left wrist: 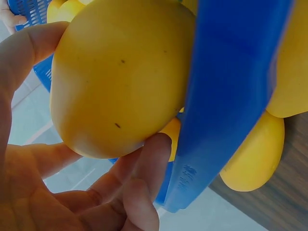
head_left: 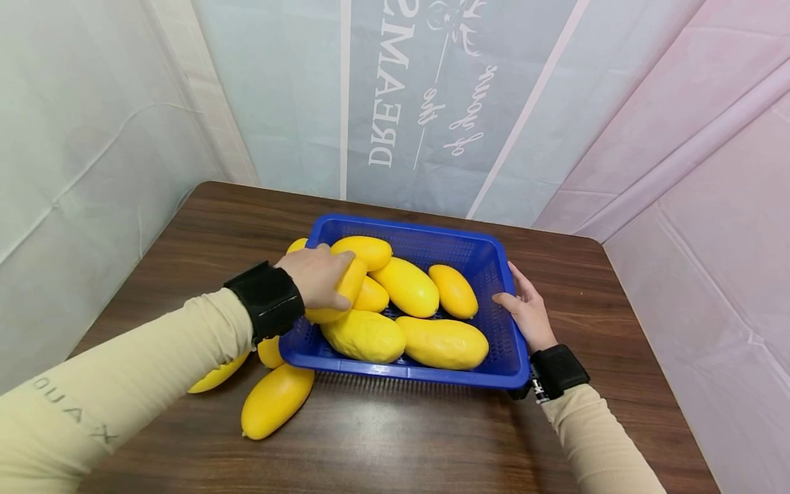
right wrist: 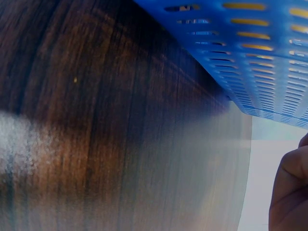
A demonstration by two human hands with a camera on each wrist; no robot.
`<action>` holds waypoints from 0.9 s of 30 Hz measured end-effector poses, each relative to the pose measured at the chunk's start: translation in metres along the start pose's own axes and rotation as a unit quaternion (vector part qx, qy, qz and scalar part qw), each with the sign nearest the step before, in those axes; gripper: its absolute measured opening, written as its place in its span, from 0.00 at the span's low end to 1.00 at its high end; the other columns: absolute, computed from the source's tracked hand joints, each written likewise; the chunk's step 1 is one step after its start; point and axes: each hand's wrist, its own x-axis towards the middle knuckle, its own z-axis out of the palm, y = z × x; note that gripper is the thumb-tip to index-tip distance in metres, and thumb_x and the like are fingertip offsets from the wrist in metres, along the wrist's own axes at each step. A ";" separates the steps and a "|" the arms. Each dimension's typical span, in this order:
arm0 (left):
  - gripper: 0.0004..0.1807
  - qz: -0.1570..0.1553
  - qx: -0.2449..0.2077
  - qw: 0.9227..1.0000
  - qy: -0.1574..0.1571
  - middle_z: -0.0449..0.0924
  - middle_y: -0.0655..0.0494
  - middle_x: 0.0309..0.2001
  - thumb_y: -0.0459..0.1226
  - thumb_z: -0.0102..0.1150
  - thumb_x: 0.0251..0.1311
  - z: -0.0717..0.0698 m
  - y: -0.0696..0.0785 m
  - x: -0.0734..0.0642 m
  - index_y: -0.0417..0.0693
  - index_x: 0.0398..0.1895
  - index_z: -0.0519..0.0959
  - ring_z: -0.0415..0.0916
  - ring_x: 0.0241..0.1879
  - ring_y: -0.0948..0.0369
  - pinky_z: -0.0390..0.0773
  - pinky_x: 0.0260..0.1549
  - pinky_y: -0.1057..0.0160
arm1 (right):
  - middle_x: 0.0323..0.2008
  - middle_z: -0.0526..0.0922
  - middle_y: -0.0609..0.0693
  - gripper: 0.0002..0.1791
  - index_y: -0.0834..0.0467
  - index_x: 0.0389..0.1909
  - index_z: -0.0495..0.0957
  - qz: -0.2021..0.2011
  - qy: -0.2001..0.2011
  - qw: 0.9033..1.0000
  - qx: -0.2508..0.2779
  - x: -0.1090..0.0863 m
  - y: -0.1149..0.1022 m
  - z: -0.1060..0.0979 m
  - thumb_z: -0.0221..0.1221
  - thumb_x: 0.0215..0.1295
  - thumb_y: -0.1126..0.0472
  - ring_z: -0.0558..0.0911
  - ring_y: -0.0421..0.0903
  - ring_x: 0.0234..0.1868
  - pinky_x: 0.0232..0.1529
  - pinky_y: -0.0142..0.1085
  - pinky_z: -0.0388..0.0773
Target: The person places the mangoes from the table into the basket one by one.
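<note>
My left hand (head_left: 315, 276) grips a smooth yellow oblong melon (left wrist: 122, 79) over the left end of a blue plastic basket (head_left: 395, 371). Thumb and fingers spread round its sides, and a few small dark specks mark its skin. Inside the basket lie several more yellow melons, among them a bumpy one (head_left: 369, 337) at the front left and a long one (head_left: 444, 343) beside it. At the basket's right end, my right hand (head_left: 532, 317) holds the rim, thumb over the inner side, the other fingers along the outside.
Left of the basket several loose melons rest on the brown wooden table (head_left: 617, 384), one melon (head_left: 278, 401) nearest the front. Part of them is hidden behind the left forearm. Light cloth hangings (head_left: 296, 103) stand behind the table and on both sides.
</note>
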 end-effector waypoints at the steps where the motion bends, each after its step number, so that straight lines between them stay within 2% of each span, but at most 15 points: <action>1: 0.45 0.000 0.002 1.000 0.000 0.76 0.36 0.52 0.53 0.65 0.54 0.000 0.000 0.001 0.45 0.74 0.63 0.75 0.39 0.49 0.80 0.34 0.51 | 0.69 0.65 0.60 0.41 0.45 0.80 0.44 0.000 0.000 1.000 0.001 0.000 0.000 0.000 0.52 0.72 0.64 0.85 0.35 0.40 0.39 0.31 0.84; 11: 0.46 -0.004 0.001 1.000 -0.006 0.76 0.35 0.53 0.52 0.65 0.54 0.004 0.000 0.008 0.45 0.74 0.62 0.75 0.37 0.50 0.79 0.34 0.53 | 0.73 0.60 0.61 0.41 0.45 0.80 0.43 -0.002 -0.003 1.000 0.001 0.000 0.000 0.000 0.52 0.72 0.64 0.84 0.34 0.40 0.40 0.30 0.84; 15: 0.45 -0.003 0.002 1.000 -0.004 0.76 0.36 0.52 0.52 0.65 0.54 0.006 0.000 0.010 0.43 0.73 0.64 0.75 0.36 0.51 0.79 0.33 0.54 | 0.72 0.61 0.61 0.41 0.44 0.80 0.43 -0.001 -0.002 1.000 0.001 0.000 0.000 0.000 0.52 0.72 0.64 0.84 0.34 0.40 0.39 0.30 0.84; 21: 0.40 0.000 0.001 1.000 0.002 0.76 0.40 0.46 0.50 0.66 0.55 0.005 0.002 0.010 0.39 0.67 0.67 0.74 0.34 0.51 0.78 0.33 0.55 | 0.72 0.61 0.61 0.41 0.44 0.80 0.43 -0.001 -0.003 1.000 0.001 -0.001 0.000 0.000 0.52 0.72 0.64 0.84 0.34 0.41 0.40 0.30 0.83; 27: 0.33 0.002 -0.003 1.000 0.011 0.74 0.45 0.38 0.49 0.67 0.54 0.007 0.003 0.012 0.38 0.57 0.71 0.73 0.29 0.52 0.75 0.28 0.58 | 0.73 0.59 0.61 0.41 0.44 0.80 0.43 -0.003 -0.003 1.000 -0.003 -0.001 0.000 -0.001 0.52 0.73 0.64 0.84 0.34 0.41 0.39 0.30 0.84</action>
